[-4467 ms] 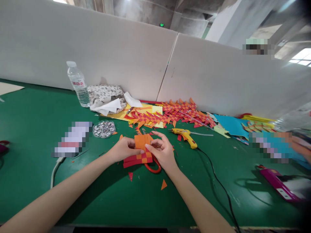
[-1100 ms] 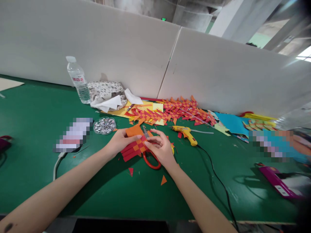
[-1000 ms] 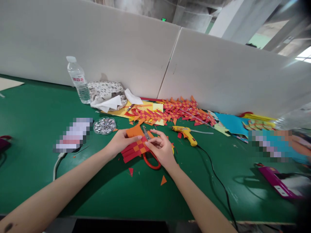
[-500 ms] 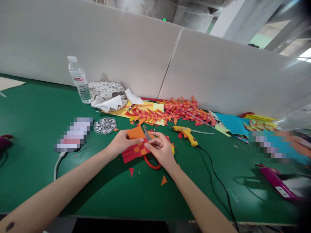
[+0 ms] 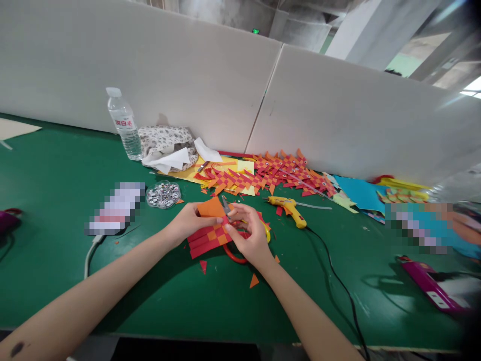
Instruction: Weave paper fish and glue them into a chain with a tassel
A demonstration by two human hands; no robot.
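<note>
My left hand [image 5: 191,220] pinches a red and orange woven paper piece [image 5: 210,240], thumb on top. Its weave forms a checkered patch at the right, with loose red strips fanning to the lower left and a plain orange part at the top. My right hand [image 5: 250,233] is closed on the right edge of the same piece, thumb against fingers. Scissors [image 5: 236,256] lie on the table beneath the paper and my right hand. Their metal tips and parts of the red and yellow handles show; the rest is covered.
A yellow glue gun [image 5: 289,206] with a black cord lies to the right. Behind are a heap of woven paper fish [image 5: 285,173], a tissue pouch [image 5: 165,143] and a water bottle [image 5: 126,125]. A dish of googly eyes [image 5: 163,194] and paper scraps [image 5: 254,281] lie nearby.
The woven paper has tilted and shifted slightly, its lower strips a little nearer me. My right hand's fingers have curled in a bit more. Both hands keep hold of the paper.
</note>
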